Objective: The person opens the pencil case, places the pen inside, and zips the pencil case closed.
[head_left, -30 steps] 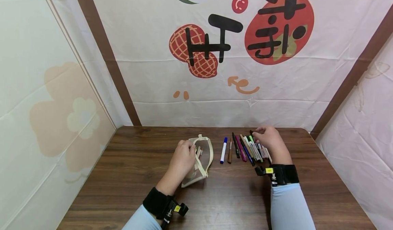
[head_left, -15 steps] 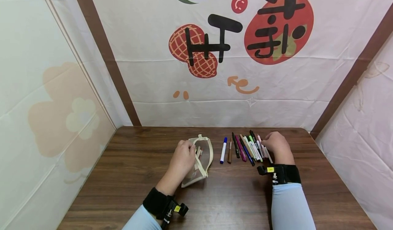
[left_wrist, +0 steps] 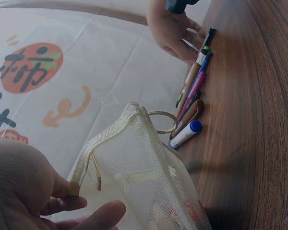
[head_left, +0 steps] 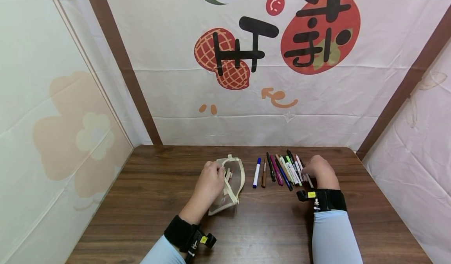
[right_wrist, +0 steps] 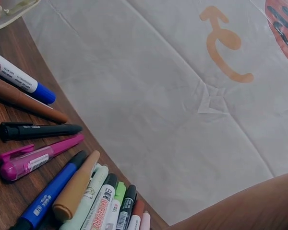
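A cream mesh pencil pouch [head_left: 233, 182] lies open on the wooden table [head_left: 275, 228]. My left hand [head_left: 209, 180] grips its rim; in the left wrist view the fingers [left_wrist: 62, 203] curl round the pouch's edge [left_wrist: 134, 158]. A few pens show inside it. To its right lies a row of several pens [head_left: 282, 170]: a white marker with a blue cap [head_left: 257, 172], a brown pen [head_left: 264, 175], then black, magenta, blue and green ones. My right hand [head_left: 318, 171] sits at the row's right end, with curled fingers on the outermost pens [left_wrist: 199, 52]. Whether it pinches one is hidden.
Printed fabric walls close in the table at the back and on both sides. The table's back edge runs just beyond the pen tips. Bare wood lies in front of the pouch and the pens, between my two forearms.
My right hand drew back from the far tips of the pens toward their near right end. More pens now show at that end of the row. The left hand and pouch stayed still.
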`<state>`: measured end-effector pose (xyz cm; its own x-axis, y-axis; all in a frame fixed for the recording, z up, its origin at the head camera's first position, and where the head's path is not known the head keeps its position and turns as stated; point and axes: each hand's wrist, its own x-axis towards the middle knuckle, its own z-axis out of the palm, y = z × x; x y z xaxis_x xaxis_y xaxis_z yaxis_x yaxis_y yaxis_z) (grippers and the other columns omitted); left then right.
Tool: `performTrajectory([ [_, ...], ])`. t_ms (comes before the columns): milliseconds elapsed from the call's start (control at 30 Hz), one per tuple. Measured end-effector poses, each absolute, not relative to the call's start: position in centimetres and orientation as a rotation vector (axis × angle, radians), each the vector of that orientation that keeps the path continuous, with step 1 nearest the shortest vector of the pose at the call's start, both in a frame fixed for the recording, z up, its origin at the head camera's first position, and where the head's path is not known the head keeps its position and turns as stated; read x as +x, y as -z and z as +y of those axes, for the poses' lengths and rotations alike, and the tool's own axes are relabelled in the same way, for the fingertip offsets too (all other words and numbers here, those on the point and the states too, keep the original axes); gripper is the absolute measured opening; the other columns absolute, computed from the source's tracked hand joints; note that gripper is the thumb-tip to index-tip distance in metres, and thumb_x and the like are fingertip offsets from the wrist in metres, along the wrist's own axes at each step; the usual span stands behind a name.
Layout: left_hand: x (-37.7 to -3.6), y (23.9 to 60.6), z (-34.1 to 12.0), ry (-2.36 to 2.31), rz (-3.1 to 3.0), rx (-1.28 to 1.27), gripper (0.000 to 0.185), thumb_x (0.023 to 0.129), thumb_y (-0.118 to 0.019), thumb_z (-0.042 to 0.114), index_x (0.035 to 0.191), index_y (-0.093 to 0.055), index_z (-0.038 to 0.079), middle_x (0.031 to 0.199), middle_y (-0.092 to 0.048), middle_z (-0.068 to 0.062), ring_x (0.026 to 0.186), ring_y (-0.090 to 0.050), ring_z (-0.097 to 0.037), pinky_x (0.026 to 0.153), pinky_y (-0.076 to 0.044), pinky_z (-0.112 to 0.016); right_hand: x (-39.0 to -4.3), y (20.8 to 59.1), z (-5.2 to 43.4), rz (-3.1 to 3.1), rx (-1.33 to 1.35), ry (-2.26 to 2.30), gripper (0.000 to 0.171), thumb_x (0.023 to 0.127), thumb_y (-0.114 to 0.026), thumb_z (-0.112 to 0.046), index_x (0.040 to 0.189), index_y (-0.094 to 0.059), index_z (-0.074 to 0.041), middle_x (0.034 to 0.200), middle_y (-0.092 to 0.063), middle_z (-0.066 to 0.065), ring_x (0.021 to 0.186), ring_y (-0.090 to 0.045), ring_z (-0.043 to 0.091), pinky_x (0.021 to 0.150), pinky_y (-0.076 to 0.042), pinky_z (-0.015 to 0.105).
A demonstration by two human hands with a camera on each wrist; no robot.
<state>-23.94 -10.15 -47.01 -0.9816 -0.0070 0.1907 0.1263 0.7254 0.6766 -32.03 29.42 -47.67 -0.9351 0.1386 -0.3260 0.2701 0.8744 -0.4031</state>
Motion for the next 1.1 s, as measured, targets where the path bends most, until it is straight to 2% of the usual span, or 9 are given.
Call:
performTrajectory([
  [100, -23.9, 47.0, -10.2, 1.095, -2.749, -0.095, 0.021, 0.108, -0.053, 0.019, 0.099, -0.066, 0.005, 0.108, -0.059, -0.014, 0.088, -0.061, -0.025, 0.079, -0.054, -0.041, -32.2, 47.8, 29.4, 2.758, 0.294, 0.66, 0.019, 0.09, -0.074, -0.02, 0.081, -0.076, -0.004, 0.087, -0.069, 0.01, 0.081, -0.061, 0.026, 0.073, -0.055, 0.04],
  [333, -23.8, 47.0, -10.1, 1.097, -2.746, -0.101, 0.021, 0.108, -0.053, 0.019, 0.097, -0.065, 0.006, 0.107, -0.058, -0.014, 0.086, -0.059, -0.024, 0.077, -0.053, -0.04, -32.0, 48.1, 29.4, 2.738, 0.293, 0.766, 0.018, 0.089, -0.074, -0.014, 0.073, -0.071, -0.006, 0.074, -0.065, 0.005, 0.07, -0.062, 0.022, 0.06, -0.053, 0.033],
  [567, -23.9, 47.0, -10.1, 1.1, -2.752, -0.102, 0.021, 0.109, -0.053, 0.019, 0.096, -0.064, 0.006, 0.106, -0.058, -0.014, 0.084, -0.058, -0.023, 0.074, -0.052, -0.038, -32.0, 48.0, 29.4, 2.722, 0.31, 0.829, 0.015, 0.092, -0.073, -0.013, 0.08, -0.07, -0.004, 0.084, -0.065, 0.008, 0.077, -0.061, 0.024, 0.063, -0.052, 0.033],
  [700, -23.9, 47.0, -10.1, 1.1, -2.75, -0.106, 0.022, 0.109, -0.052, 0.018, 0.095, -0.064, 0.006, 0.107, -0.058, -0.014, 0.083, -0.058, -0.022, 0.073, -0.052, -0.037, -32.0, 48.0, 29.4, 2.721, 0.322, 0.822, 0.016, 0.093, -0.07, -0.011, 0.078, -0.064, -0.007, 0.083, -0.058, 0.007, 0.076, -0.057, 0.023, 0.063, -0.049, 0.032],
  [800, -23.9, 47.0, -10.1, 1.099, -2.748, -0.104, 0.022, 0.109, -0.052, 0.018, 0.096, -0.064, 0.006, 0.107, -0.058, -0.014, 0.084, -0.058, -0.022, 0.074, -0.052, -0.037, -32.0, 47.8, 29.4, 2.731, 0.326, 0.797, 0.016, 0.093, -0.068, -0.01, 0.079, -0.064, -0.004, 0.085, -0.06, 0.01, 0.077, -0.057, 0.025, 0.064, -0.049, 0.034],
  [833, -23.8, 47.0, -10.1, 1.096, -2.747, -0.103, 0.022, 0.109, -0.052, 0.018, 0.096, -0.064, 0.006, 0.107, -0.058, -0.014, 0.084, -0.058, -0.023, 0.075, -0.052, -0.038, -32.0, 47.7, 29.3, 2.752, 0.318, 0.788, 0.012, 0.094, -0.067, -0.01, 0.086, -0.068, -0.001, 0.092, -0.065, 0.014, 0.08, -0.059, 0.026, 0.066, -0.051, 0.035],
  [900, -23.8, 47.0, -10.1, 1.091, -2.747, -0.106, 0.021, 0.109, -0.053, 0.018, 0.096, -0.064, 0.005, 0.107, -0.058, -0.015, 0.084, -0.058, -0.023, 0.075, -0.052, -0.038, -32.0, 47.5, 29.3, 2.787, 0.319, 0.786, 0.018, 0.097, -0.065, -0.011, 0.102, -0.072, 0.005, 0.107, -0.069, 0.024, 0.089, -0.065, 0.031, 0.073, -0.056, 0.04],
  [1033, -23.8, 47.0, -10.0, 1.097, -2.747, -0.104, 0.022, 0.109, -0.053, 0.019, 0.096, -0.065, 0.005, 0.107, -0.058, -0.014, 0.085, -0.059, -0.023, 0.076, -0.053, -0.039, -32.0, 46.9, 28.9, 2.835, 0.302, 0.822, 0.044, 0.104, -0.06, -0.017, 0.14, -0.06, 0.008, 0.142, -0.059, 0.033, 0.121, -0.064, 0.044, 0.094, -0.057, 0.055],
  [1100, -23.8, 47.0, -10.0, 1.105, -2.746, -0.104, 0.022, 0.109, -0.053, 0.019, 0.097, -0.065, 0.005, 0.107, -0.058, -0.014, 0.085, -0.058, -0.023, 0.076, -0.053, -0.039, -32.0, 46.5, 28.5, 2.822, 0.295, 0.871, 0.047, 0.105, -0.059, -0.02, 0.145, -0.055, 0.006, 0.146, -0.055, 0.033, 0.129, -0.059, 0.048, 0.1, -0.054, 0.059],
])
